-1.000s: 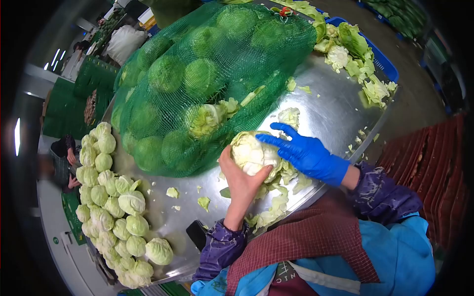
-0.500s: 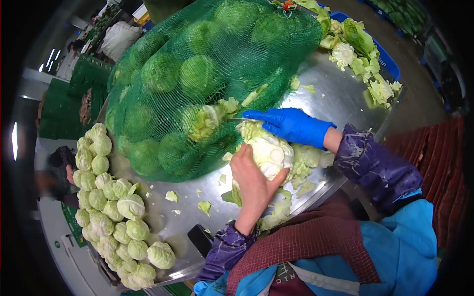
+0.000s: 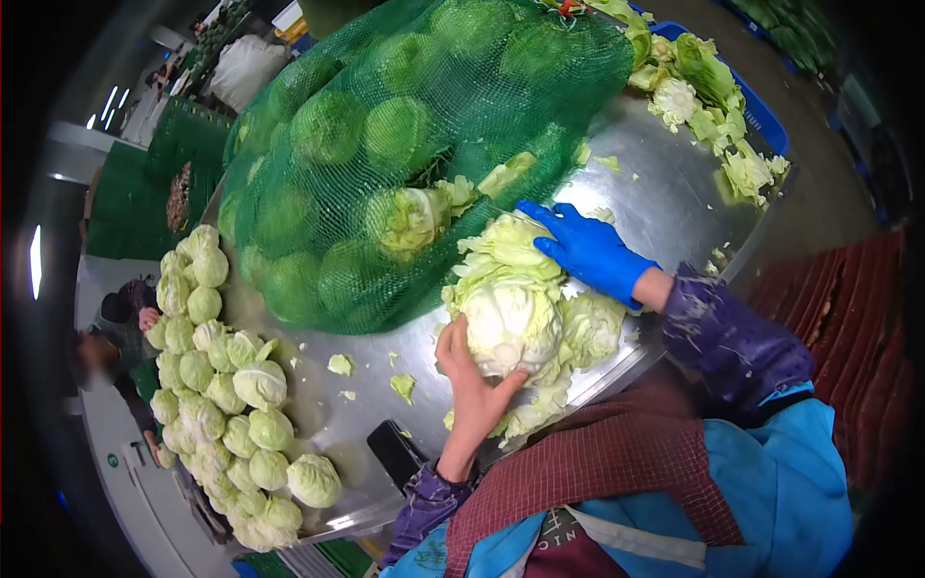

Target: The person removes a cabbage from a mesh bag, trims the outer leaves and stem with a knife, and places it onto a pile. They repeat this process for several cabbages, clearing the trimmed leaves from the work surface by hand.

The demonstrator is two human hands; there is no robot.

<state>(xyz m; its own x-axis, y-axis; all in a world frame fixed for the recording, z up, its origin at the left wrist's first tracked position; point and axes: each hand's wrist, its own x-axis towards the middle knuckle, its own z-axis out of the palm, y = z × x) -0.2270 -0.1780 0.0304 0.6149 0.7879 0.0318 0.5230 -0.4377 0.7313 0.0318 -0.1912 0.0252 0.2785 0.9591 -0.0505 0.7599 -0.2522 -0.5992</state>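
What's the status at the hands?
Left hand gripping cabbage. Gloved right hand at its outer leaves. Loose leaves alongside, green net bag close beyond.

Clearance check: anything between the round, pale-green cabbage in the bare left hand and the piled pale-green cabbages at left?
Just small pale-green leaf scraps on the shiny metal table, beyond the bare left hand; the green mesh sack lies alongside.

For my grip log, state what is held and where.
The bare left hand holds a round, pale green-white cabbage head by its lower-left side, as pictured; whether the blue-gloved right hand grips anything cannot be told.
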